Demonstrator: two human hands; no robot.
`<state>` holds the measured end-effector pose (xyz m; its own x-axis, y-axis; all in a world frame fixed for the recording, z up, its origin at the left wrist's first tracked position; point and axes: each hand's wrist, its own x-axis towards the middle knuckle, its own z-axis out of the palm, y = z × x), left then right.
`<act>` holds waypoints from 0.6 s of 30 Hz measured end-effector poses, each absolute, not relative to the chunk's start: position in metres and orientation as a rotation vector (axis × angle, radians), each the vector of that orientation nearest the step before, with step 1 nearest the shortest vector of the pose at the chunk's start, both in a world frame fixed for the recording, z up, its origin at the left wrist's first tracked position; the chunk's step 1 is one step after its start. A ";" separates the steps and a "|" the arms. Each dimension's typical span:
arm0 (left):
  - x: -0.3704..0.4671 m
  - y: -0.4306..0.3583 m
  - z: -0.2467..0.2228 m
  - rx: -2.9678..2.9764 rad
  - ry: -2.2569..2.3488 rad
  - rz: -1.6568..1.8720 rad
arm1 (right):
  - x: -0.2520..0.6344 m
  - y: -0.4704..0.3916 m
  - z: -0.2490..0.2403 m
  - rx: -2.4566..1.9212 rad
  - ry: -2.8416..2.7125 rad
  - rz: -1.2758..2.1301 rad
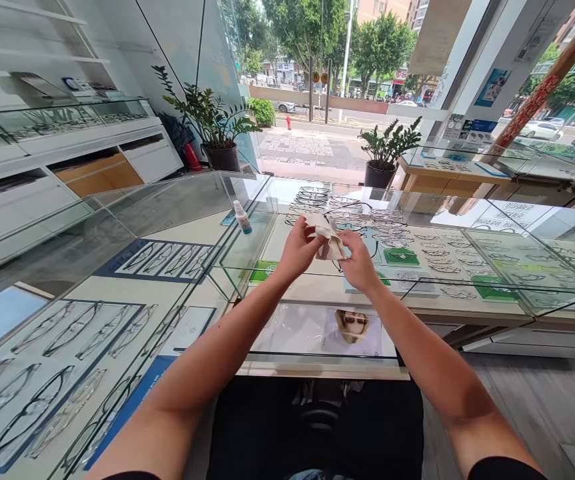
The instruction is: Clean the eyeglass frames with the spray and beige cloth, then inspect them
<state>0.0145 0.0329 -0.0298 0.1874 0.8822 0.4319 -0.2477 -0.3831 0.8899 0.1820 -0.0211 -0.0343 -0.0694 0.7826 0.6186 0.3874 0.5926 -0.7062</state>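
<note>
A crumpled beige cleaning cloth (331, 248) is bunched between my two hands, above the glass counter. My left hand (298, 252) is closed on the cloth from the left, thumb pressed over it. On the right, my right hand (360, 263) pinches a dark-framed pair of eyeglasses (376, 249) at the cloth's edge. The thin dark temples stick out past the cloth, while the lenses are mostly covered by cloth and fingers. Left of my hands, a small white spray bottle (242, 218) stands upright on the counter.
Rows of eyeglasses (437, 253) lie in the glass display case (317, 291) under and beyond my hands. More frames rest on trays (165, 259) at the left. Potted plants (221, 155) stand behind the counter, near the shop window.
</note>
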 end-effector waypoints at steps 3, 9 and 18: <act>0.017 0.034 -0.031 1.338 0.625 1.388 | 0.181 -0.021 -0.036 -0.959 -1.703 0.445; 0.017 0.028 -0.024 1.131 0.543 1.225 | 0.178 -0.020 -0.036 -0.858 -1.628 0.718; 0.014 0.019 -0.015 1.071 0.464 1.147 | 0.179 -0.018 -0.032 -0.807 -1.463 1.040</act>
